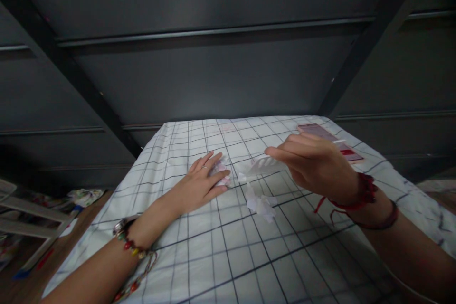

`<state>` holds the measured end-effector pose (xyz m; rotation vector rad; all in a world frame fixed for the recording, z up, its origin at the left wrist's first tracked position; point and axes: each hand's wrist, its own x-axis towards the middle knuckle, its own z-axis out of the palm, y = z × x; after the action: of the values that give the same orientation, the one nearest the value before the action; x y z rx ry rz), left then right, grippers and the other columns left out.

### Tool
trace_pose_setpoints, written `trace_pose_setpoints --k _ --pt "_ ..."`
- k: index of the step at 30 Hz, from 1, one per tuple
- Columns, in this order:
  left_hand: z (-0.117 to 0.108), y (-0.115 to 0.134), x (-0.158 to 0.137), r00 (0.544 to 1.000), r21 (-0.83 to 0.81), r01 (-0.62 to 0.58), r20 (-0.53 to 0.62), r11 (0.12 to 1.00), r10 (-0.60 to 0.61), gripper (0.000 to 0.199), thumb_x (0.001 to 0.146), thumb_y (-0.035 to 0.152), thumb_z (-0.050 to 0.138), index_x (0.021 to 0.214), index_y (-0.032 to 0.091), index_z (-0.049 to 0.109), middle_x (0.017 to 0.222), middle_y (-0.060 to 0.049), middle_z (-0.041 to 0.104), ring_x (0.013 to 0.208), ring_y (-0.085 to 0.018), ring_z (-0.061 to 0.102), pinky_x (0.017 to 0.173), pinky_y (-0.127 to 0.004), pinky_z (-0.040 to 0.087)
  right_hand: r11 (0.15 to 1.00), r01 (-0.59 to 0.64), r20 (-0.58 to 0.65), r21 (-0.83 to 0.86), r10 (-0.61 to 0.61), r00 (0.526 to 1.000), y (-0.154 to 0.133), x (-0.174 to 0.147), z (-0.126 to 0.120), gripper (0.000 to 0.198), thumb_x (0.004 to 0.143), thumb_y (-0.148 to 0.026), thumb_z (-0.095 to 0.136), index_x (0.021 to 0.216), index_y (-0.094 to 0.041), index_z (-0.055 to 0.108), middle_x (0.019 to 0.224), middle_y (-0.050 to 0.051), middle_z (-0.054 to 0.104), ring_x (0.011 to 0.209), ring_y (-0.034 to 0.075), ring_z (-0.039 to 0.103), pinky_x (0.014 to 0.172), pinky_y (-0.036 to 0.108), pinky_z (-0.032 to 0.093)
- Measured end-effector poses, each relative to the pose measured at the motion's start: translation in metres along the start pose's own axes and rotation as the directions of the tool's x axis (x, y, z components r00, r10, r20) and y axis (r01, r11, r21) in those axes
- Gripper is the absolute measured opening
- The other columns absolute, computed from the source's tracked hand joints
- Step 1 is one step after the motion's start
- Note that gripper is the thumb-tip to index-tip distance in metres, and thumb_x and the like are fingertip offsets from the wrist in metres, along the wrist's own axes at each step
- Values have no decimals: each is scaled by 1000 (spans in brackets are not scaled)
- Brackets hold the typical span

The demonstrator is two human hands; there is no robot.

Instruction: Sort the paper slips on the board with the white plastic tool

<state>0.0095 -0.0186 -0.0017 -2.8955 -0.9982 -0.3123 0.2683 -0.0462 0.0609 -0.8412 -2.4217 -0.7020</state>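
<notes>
A whitish striped piece [265, 165], flat and a little blurred, shows right of the middle of the frame, its near end beneath the fingers of the right hand [313, 161]. Those fingers are curled together and look clamped on it. Just left of it, at mid-frame, a crumpled pink-and-white bit [223, 179] lies under the left hand [204, 180], whose fingers are spread apart, palm down. Below centre, loose white scraps [261, 204] rest on the checked cloth [213, 256].

I'd judge the work to be partway: scraps already lie loose, while the striped piece is in hand and the crumpled bit is held down. How much is left I cannot tell.

Counting, I make it one striped piece and one small heap of scraps, overlapping too much to number; how many bits the left hand covers is hidden. One thin white stick end [340, 141] pokes out behind the right hand, perhaps part of the striped piece. Farther out there's one reddish phone-like slab [327, 133] at right, one chair-like frame [28, 232] at lower left, and dark panels [199, 76] across the top.
</notes>
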Motion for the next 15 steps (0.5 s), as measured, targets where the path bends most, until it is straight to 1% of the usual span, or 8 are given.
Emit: trace_pose_setpoints --k 4,7,10,13,15 --pt "0 1 0 1000 4 12 10 1000 -12 40 93 41 35 124 17 46 141 -13 21 129 -34 14 101 -51 21 1000 11 -6 4 -11 1000 0 -1 1 28 74 1 37 89 -14 55 59 0 49 58 15 36 56 28 29" --pt "-1 0 0 1000 -10 6 -2 1000 -6 41 94 43 33 126 18 43 141 -11 22 129 -32 14 101 -51 22 999 23 -2 40 -23 1000 1 -2 1 27 74 0 36 87 -14 54 58 0 47 57 14 36 54 27 29" --pt "0 -1 0 1000 -20 -24 -10 1000 24 43 93 45 33 126 19 42 141 -11 24 130 -31 14 102 -50 22 997 14 -21 76 -13 1000 4 -4 -3 24 75 -2 38 87 -15 53 57 -1 44 57 13 36 53 26 29" --pt "-1 -1 0 998 -22 -58 -4 998 58 44 93 45 33 126 17 42 141 -13 23 130 -32 13 102 -51 21 999 9 -37 50 -7 999 6 -6 -4 24 75 -2 38 88 -15 53 58 -1 44 58 13 36 54 27 29" --pt "-2 -1 0 996 -30 -87 -1 996 87 44 93 44 35 126 16 42 141 -15 23 130 -32 12 102 -50 21 999 18 -27 40 -17 999 6 -6 -4 25 75 -1 38 90 -15 53 59 0 45 58 13 36 54 27 29"
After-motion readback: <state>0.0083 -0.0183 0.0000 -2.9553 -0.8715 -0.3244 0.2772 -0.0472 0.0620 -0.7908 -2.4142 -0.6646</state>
